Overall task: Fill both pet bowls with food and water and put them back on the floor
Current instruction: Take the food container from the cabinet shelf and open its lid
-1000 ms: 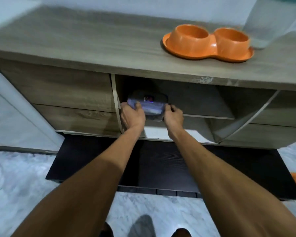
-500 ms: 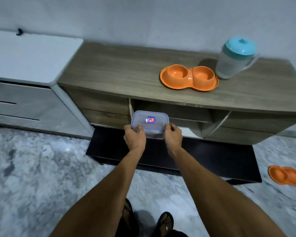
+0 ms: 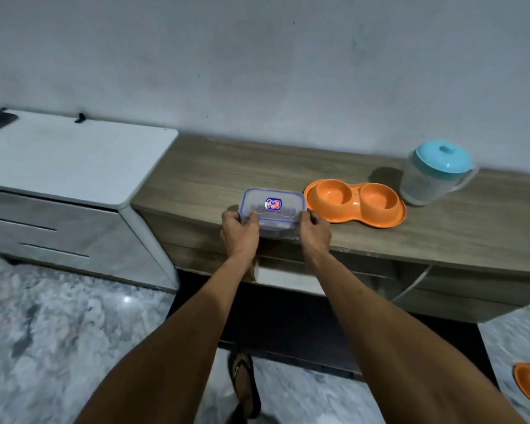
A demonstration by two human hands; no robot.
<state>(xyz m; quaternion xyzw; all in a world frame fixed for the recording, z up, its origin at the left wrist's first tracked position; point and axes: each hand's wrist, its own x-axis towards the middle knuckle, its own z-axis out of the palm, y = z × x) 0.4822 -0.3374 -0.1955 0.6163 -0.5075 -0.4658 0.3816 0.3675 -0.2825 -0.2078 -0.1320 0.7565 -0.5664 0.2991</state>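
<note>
The left hand [image 3: 240,234] and right hand [image 3: 315,234] gripped a clear lidded container [image 3: 273,206] by its ends, fingers [image 3: 251,218] curled round it, at the surface's [image 3: 211,169] front edge. The empty orange double pet bowl [image 3: 354,203] sat just right of the fingers. Probably the food-fetching step; next, unclipping the lid.

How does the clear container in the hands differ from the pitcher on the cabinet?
The container is low and rectangular with a blue-edged lid; the pitcher is tall and round with a teal lid. The left hand and right hand grip the container; the pitcher stands untouched. Both are translucent with lids on.
</note>
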